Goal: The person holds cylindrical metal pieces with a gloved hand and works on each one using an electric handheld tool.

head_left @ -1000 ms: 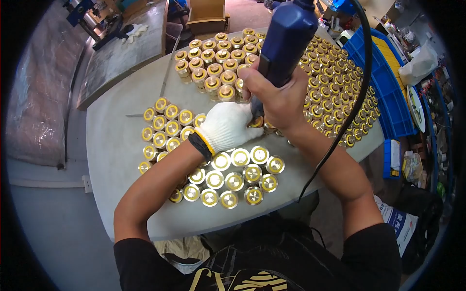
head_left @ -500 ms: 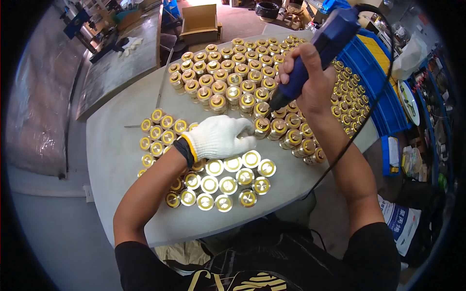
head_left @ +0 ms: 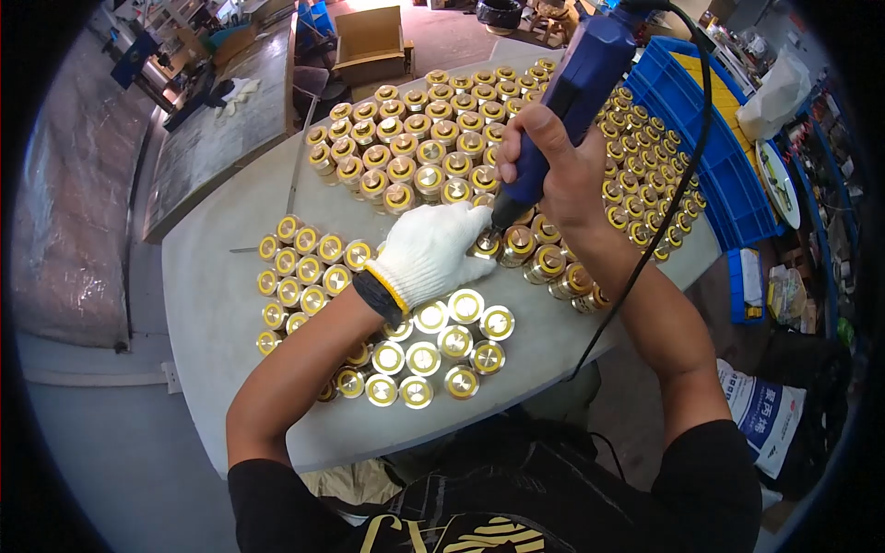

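Note:
My right hand (head_left: 567, 170) is wrapped round a blue corded electric screwdriver (head_left: 590, 69), held slanting with its black nose pointing down. That nose meets the top of a brass-and-silver metal cylinder (head_left: 486, 246). My left hand (head_left: 433, 251), in a white knitted glove with a yellow cuff edge, grips this cylinder from the left; the glove hides part of it. Just right of it stands another cylinder (head_left: 518, 243) with a raised copper-coloured centre. Nearer me is a group of cylinders (head_left: 423, 358) with flat, shiny tops and yellow rings.
Many raised-centre cylinders (head_left: 430, 152) cover the far side of the grey table (head_left: 217, 276). A blue crate (head_left: 728, 184) borders the right edge. The black cord (head_left: 705, 111) hangs past my right forearm. An open cardboard box (head_left: 369, 41) lies beyond the table.
My left hand has moved right and closed round the cylinder. The screwdriver has come down and left, its nose now on that cylinder's top. The whole view has shifted slightly.

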The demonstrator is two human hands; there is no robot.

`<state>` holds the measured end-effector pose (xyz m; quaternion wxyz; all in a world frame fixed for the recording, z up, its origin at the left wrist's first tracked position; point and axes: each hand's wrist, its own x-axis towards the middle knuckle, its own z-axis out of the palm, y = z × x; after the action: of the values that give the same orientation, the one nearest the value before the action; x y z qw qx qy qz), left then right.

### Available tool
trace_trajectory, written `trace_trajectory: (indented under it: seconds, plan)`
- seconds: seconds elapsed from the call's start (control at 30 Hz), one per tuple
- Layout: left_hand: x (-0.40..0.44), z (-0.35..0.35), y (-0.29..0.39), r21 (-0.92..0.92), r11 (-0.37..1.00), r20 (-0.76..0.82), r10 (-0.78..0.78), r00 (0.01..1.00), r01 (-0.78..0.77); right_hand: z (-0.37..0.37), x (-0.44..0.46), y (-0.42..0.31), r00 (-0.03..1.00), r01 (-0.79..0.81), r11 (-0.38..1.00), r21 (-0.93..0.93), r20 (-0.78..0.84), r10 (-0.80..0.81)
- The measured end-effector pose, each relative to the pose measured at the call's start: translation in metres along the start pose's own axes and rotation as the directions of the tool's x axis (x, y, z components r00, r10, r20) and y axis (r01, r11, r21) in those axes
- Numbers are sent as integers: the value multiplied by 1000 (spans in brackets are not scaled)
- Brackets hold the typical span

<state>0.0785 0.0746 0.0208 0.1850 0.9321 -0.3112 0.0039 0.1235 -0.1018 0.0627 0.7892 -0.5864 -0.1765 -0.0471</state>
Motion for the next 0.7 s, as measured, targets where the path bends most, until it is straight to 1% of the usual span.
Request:
trace_trajectory:
  seconds: [0.03,0.1,0.13,0.2,0.23,0.3,0.33,0.4,0.43,0.5,0.53,0.57,0.63,0.7]
  plan:
    - [0,-1,2,0,1000,0,2,1000,-2,2,-2,-1,1000,1,1000,-1,-1,-1]
    - [-2,-10,11,27,996,119,-82,989,80,8,-6,-5,999,-7,999,33,40,5]
    - [-2,-7,12,27,996,120,-82,989,79,8,-6,-4,999,-7,999,33,39,5]
    - [-4,0,11,61,995,12,-76,997,75,7,-7,-4,989,-4,1000,30,146,0]
    - [-7,2,11,62,995,10,-76,997,76,8,-7,-4,989,-2,1000,30,147,-2]
    - [-10,4,13,-31,989,101,-138,985,142,11,-7,-8,977,-12,1000,25,215,6]
    - [-10,7,10,-30,990,100,-136,986,140,13,-7,-9,977,-9,1000,24,214,4]
    - [-9,10,3,-156,984,121,-73,990,91,18,-7,-10,967,-44,992,120,253,13]
    - [-9,11,1,-155,984,120,-73,990,91,20,-8,-11,966,-68,994,90,256,43]
    - [-8,10,1,-196,972,188,-95,978,132,24,-6,-13,957,-78,995,69,285,55]
    - [-7,10,0,-196,972,190,-90,978,128,25,-6,-14,948,-87,995,48,311,68]
    - [-7,10,-1,-202,972,193,-79,978,118,27,-7,-14,952,-80,996,27,300,69]
    - [-7,11,-3,-209,972,197,-67,978,109,27,-8,-12,949,-61,998,27,312,50]
    - [-8,12,-4,-161,983,209,-50,977,84,27,-10,-11,945,-47,999,28,326,35]
